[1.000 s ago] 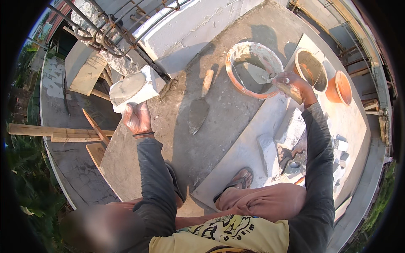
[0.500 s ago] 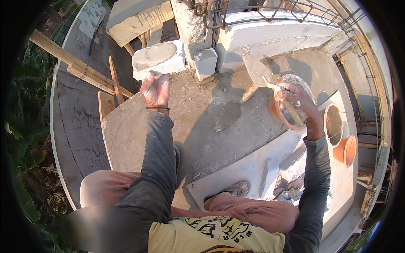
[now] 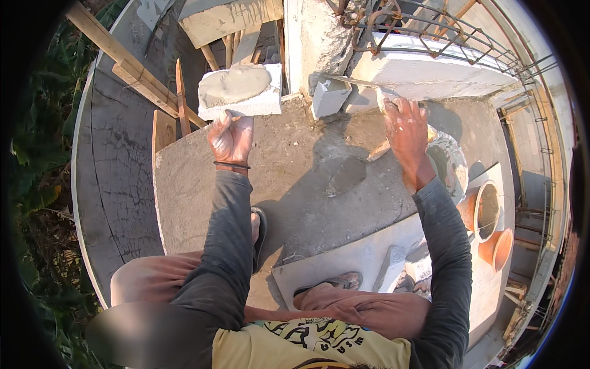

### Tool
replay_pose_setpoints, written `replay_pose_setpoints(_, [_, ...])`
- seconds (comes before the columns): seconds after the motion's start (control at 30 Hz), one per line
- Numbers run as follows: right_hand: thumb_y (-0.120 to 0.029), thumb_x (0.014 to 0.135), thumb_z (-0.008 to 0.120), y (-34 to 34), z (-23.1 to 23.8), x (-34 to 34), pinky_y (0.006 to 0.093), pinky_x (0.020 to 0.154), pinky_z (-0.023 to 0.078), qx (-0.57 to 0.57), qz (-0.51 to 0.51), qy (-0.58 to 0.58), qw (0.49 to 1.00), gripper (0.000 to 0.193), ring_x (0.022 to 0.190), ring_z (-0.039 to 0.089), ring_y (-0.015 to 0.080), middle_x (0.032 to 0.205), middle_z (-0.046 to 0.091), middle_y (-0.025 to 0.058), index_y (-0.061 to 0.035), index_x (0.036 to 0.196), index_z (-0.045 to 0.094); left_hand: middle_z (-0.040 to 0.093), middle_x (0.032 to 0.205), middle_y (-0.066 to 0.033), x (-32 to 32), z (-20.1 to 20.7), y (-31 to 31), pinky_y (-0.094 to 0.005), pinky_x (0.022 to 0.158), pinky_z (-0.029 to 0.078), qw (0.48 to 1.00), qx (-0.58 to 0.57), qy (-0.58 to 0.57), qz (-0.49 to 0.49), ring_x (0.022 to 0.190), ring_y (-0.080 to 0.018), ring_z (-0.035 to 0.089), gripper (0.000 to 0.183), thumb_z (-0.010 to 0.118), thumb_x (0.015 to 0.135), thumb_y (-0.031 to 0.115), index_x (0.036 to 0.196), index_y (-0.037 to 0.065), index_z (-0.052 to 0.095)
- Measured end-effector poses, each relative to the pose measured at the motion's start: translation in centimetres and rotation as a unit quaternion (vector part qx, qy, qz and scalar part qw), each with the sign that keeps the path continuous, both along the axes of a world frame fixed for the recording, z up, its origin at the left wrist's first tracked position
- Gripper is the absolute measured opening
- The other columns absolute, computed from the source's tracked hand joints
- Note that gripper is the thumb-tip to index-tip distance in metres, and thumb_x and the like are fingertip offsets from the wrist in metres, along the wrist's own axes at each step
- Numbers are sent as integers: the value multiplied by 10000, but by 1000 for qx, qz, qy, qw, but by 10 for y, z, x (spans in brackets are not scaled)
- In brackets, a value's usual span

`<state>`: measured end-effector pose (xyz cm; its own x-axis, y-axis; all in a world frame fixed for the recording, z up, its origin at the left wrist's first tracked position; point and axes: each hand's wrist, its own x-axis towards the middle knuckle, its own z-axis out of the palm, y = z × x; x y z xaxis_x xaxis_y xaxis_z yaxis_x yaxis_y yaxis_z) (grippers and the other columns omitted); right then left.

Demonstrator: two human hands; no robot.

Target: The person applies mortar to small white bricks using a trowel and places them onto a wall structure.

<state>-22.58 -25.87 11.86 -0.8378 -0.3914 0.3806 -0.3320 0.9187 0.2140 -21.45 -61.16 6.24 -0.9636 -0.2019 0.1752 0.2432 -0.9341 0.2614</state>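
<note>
My left hand (image 3: 232,138) is closed under the near edge of a white lightweight block (image 3: 270,104), holding it level. A smooth oval of wet grey mortar (image 3: 236,84) covers much of its top. My right hand (image 3: 407,132) grips a trowel (image 3: 356,80), its grip mostly hidden by my fingers. The trowel's blade shows almost edge-on, over a small white block piece (image 3: 330,98) beside the rough column; whether they touch I cannot tell. Close to my right hand are a wooden handle (image 3: 378,150) and a mortar-smeared bucket (image 3: 456,166).
Behind the small piece rises a rough concrete column (image 3: 319,46). A white block wall (image 3: 436,74) with a rebar cage (image 3: 430,40) runs to its right. Two orange buckets (image 3: 470,209) (image 3: 501,249) stand at right. Timber (image 3: 138,77) leans at left. A pale board (image 3: 332,261) lies near my foot.
My right hand has moved left and forward from above the bucket, swinging the trowel over to the small block piece. The left hand still holds the mortar-topped block. The view has shifted slightly.
</note>
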Motion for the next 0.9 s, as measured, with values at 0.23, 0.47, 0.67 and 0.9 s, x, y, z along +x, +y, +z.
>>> replay_pose_setpoints(0.23, [-125, 863, 615, 2, 0, 6, 434, 860, 408, -39, 10, -18, 999, 398, 1080, 525, 273, 1134, 598, 69, -122, 1260, 646, 495, 1418, -146, -1, 2, 5, -531, 1224, 186, 1000, 10, -21, 0, 1370, -315, 413, 768, 671, 709, -62, 1428, 42, 423])
replay_pose_setpoints(0.47, [-102, 832, 619, 9, -9, -4, 429, 866, 398, -12, 23, 26, 999, 446, 1066, 524, 278, 1131, 597, 78, -124, 1277, 636, 553, 1356, -137, -7, -9, 11, -506, 1225, 181, 999, 21, -45, -9, 1333, -288, 450, 635, 665, 714, -66, 1329, -3, 518])
replay_pose_setpoints(0.67, [-97, 825, 626, 13, -13, 7, 429, 870, 398, -23, 36, 28, 999, 459, 1055, 528, 274, 1136, 596, 82, -124, 1283, 632, 591, 1295, -121, -6, -8, 12, -498, 1222, 188, 999, 11, -51, -10, 1297, -270, 484, 618, 671, 720, -66, 1318, 4, 530])
replay_pose_setpoints(0.9, [-117, 843, 629, 25, -18, 7, 423, 873, 404, -54, 22, 40, 997, 435, 1056, 531, 267, 1129, 597, 76, -125, 1277, 636, 611, 1260, -99, -8, -13, 15, -515, 1218, 181, 999, 3, -39, -20, 1290, -263, 487, 602, 656, 736, -68, 1318, 11, 525])
